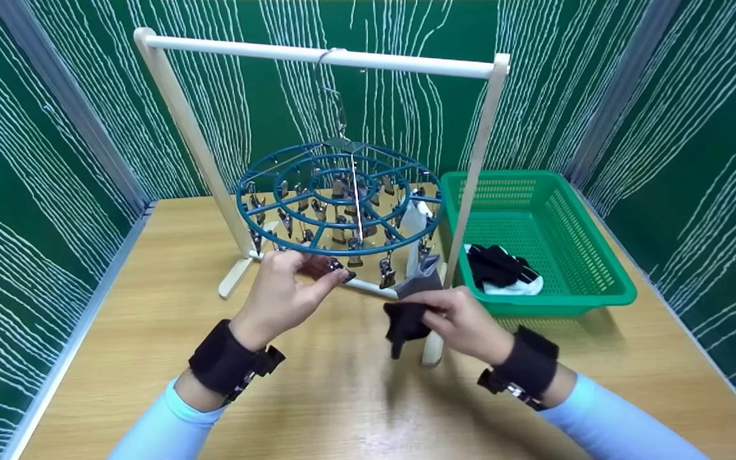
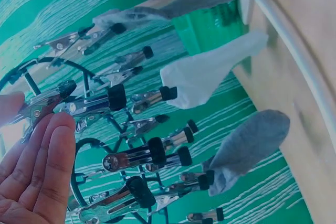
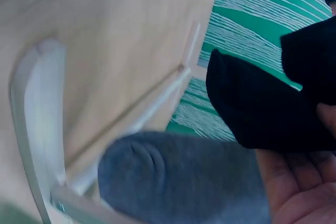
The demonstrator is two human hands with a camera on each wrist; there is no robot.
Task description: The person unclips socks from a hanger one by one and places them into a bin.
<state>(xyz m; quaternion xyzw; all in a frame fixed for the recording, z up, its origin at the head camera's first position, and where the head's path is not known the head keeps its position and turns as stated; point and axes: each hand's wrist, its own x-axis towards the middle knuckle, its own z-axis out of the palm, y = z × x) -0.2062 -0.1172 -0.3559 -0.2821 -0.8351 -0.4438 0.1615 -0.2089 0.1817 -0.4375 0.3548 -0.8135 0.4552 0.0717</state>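
My left hand (image 1: 278, 297) pinches a metal clip (image 2: 44, 103) with dark tips at the front of a round blue clip hanger (image 1: 304, 245). In my right hand (image 1: 464, 322) is a black sock (image 1: 406, 322), gripped between thumb and fingers below the hanger's right front. The right wrist view has this sock (image 3: 257, 103) close up, part of it cut off by the frame. Beside it hangs a grey sock (image 3: 184, 177). A white sock (image 2: 210, 72) and another grey sock (image 2: 249, 142) hang from clips farther around the hanger.
A wooden stand carries the hanger from its white top bar (image 1: 246, 50). On the right is a green basket (image 1: 620, 291) containing black and white cloth items (image 1: 499, 265). Green walls with white lines surround the wooden table (image 1: 170, 358).
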